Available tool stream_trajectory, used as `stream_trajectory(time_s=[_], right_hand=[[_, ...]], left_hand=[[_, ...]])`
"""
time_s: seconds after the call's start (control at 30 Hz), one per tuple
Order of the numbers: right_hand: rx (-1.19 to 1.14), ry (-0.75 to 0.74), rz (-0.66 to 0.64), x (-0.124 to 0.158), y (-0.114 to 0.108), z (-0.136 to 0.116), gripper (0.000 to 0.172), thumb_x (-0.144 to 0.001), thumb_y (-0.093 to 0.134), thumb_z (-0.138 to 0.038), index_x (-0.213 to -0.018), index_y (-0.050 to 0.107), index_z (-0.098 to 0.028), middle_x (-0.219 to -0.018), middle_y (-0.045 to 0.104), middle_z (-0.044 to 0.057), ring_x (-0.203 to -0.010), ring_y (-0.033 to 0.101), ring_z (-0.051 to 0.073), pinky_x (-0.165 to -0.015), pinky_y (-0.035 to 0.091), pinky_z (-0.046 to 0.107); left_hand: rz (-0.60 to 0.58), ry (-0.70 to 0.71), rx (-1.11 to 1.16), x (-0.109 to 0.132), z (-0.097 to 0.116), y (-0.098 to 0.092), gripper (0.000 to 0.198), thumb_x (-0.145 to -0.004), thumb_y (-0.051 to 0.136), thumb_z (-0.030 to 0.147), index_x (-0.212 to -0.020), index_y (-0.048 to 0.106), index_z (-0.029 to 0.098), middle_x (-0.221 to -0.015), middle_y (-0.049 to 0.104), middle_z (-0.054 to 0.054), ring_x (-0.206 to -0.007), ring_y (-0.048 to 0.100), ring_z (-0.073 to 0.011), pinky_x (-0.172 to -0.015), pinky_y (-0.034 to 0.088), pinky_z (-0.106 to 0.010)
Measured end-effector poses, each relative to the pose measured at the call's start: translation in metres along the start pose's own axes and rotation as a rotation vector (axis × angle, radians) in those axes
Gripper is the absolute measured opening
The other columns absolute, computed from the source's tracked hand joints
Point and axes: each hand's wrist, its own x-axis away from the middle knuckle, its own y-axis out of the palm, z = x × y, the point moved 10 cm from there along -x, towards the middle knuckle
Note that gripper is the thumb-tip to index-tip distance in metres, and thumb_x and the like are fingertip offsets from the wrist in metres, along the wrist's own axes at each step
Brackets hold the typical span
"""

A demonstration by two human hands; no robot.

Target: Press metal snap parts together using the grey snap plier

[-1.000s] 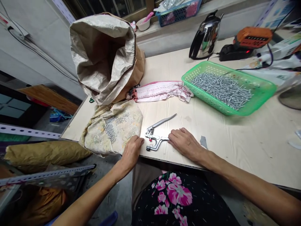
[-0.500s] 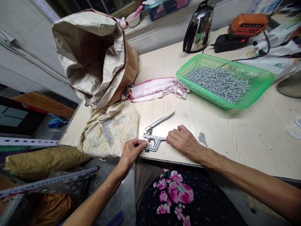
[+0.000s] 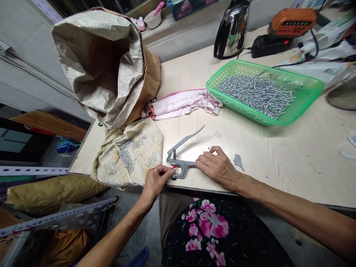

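Observation:
My right hand (image 3: 218, 165) is wrapped round the lower handle of grey hand-press pliers (image 3: 182, 163), which resemble snap-fastener pliers. Their upper handle stands raised away from it, with a coil spring near the hinge and a red tip inside the jaw. At the jaw's open side, the thumb and fingers of my left hand (image 3: 155, 180) are pinched together. Whatever lies in that pinch is too small to make out. Left of the pliers, a floral cloth (image 3: 151, 139) carries a scatter of small silver metal pins (image 3: 127, 159).
A green plastic basket (image 3: 306, 96) full of similar silver pieces stands at the back right. Behind the cloth leans a large open paper sack (image 3: 151, 74), near a pink-and-white towel (image 3: 180, 105). Farther back are a kettle (image 3: 235, 29) and an orange battery (image 3: 293, 22) on a charger.
The view has shifted slightly. The pliers' raised handle appears tilted a little more steeply. Both hands keep nearly the same places, the left at the jaw and the right on the lower handle.

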Motion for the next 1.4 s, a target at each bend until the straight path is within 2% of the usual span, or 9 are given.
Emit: stream_trajectory(time_s=[0.27, 0.4, 0.53, 0.7, 0.87, 1.07, 1.17, 1.27, 1.4], right_hand=[[-0.129, 0.071, -0.172, 0.005, 0.023, 0.007, 0.030, -0.096, 0.037, -0.006, -0.075, 0.055, -0.019, -0.071, 0.055, 0.000, -0.067, 0.040, 0.015, -0.076, 0.027, 0.035], [-0.294, 0.148, -0.304, 0.011, 0.033, 0.017, 0.016, -0.096, 0.050, -0.030, -0.090, 0.060, -0.018, -0.090, 0.062, 0.005, -0.083, 0.051, 0.019, -0.081, 0.033, 0.037], [-0.346, 0.185, -0.375, 0.008, 0.031, 0.041, 0.077, -0.079, 0.063, -0.065, -0.135, 0.045, -0.015, -0.144, 0.040, 0.021, -0.129, 0.037, 0.035, -0.100, 0.032, 0.050], [-0.318, 0.121, -0.548, 0.000, 0.053, 0.062, 0.111, -0.062, 0.071, -0.073, -0.145, 0.032, -0.011, -0.148, 0.033, 0.026, -0.138, 0.023, 0.044, -0.106, 0.023, 0.063], [-0.294, 0.114, -0.534, -0.007, 0.055, 0.062, 0.101, -0.061, 0.075, -0.066, -0.138, 0.041, -0.011, -0.130, 0.051, 0.022, -0.118, 0.046, 0.038, -0.097, 0.035, 0.056], [-0.295, 0.160, -0.508, -0.008, 0.042, 0.057, 0.069, -0.065, 0.078, -0.050, -0.117, 0.053, -0.012, -0.111, 0.057, 0.016, -0.098, 0.050, 0.031, -0.085, 0.043, 0.045], [-0.342, 0.185, -0.506, -0.008, 0.036, 0.053, 0.049, -0.070, 0.076, -0.040, -0.106, 0.056, -0.015, -0.104, 0.057, 0.013, -0.093, 0.049, 0.028, -0.080, 0.044, 0.041], [-0.393, 0.206, -0.524, -0.004, 0.034, 0.047, 0.033, -0.075, 0.073, -0.030, -0.099, 0.056, -0.015, -0.102, 0.055, 0.012, -0.092, 0.048, 0.025, -0.076, 0.043, 0.037], [-0.382, 0.222, -0.527, 0.000, 0.034, 0.043, 0.034, -0.077, 0.073, -0.026, -0.103, 0.056, -0.014, -0.103, 0.055, 0.012, -0.095, 0.048, 0.025, -0.078, 0.043, 0.036]], left_hand=[[-0.072, -0.042, -0.157, -0.009, 0.005, 0.003, 0.039, -0.058, 0.070, 0.052, -0.063, 0.071, 0.014, -0.050, 0.057, 0.001, -0.048, 0.042, -0.0094, -0.049, 0.028, -0.022], [-0.128, -0.107, -0.156, -0.012, -0.001, 0.007, 0.041, -0.056, 0.071, 0.053, -0.062, 0.070, 0.013, -0.043, 0.046, 0.004, -0.044, 0.033, -0.0072, -0.045, 0.023, -0.021], [-0.161, -0.118, -0.162, -0.014, -0.004, 0.010, 0.043, -0.056, 0.071, 0.055, -0.060, 0.069, 0.012, -0.043, 0.046, 0.004, -0.043, 0.034, -0.0072, -0.045, 0.023, -0.021], [-0.156, -0.113, -0.178, -0.015, -0.006, 0.010, 0.043, -0.055, 0.070, 0.056, -0.056, 0.065, 0.013, -0.044, 0.045, 0.004, -0.044, 0.035, -0.0072, -0.046, 0.024, -0.021], [-0.148, -0.112, -0.152, -0.015, -0.008, 0.010, 0.043, -0.055, 0.070, 0.055, -0.057, 0.066, 0.013, -0.043, 0.046, 0.004, -0.043, 0.035, -0.0070, -0.045, 0.024, -0.021], [-0.157, -0.113, -0.227, -0.016, -0.012, 0.009, 0.037, -0.065, 0.068, 0.049, -0.059, 0.066, 0.013, -0.046, 0.051, 0.001, -0.045, 0.044, -0.0103, -0.047, 0.034, -0.023], [-0.034, 0.113, -0.430, -0.008, 0.012, 0.004, 0.031, -0.077, 0.063, 0.043, -0.066, 0.067, 0.014, -0.064, 0.060, -0.003, -0.060, 0.056, -0.0158, -0.058, 0.045, -0.027], [0.086, 0.503, -0.623, 0.011, 0.056, 0.018, 0.025, -0.083, 0.063, 0.035, -0.099, 0.067, 0.016, -0.103, 0.063, -0.010, -0.097, 0.059, -0.0243, -0.084, 0.050, -0.037], [-0.064, 0.835, -0.776, 0.013, 0.091, 0.065, 0.059, -0.081, 0.070, 0.033, -0.133, 0.047, 0.015, -0.137, 0.049, -0.015, -0.126, 0.043, -0.0307, -0.106, 0.039, -0.047]])
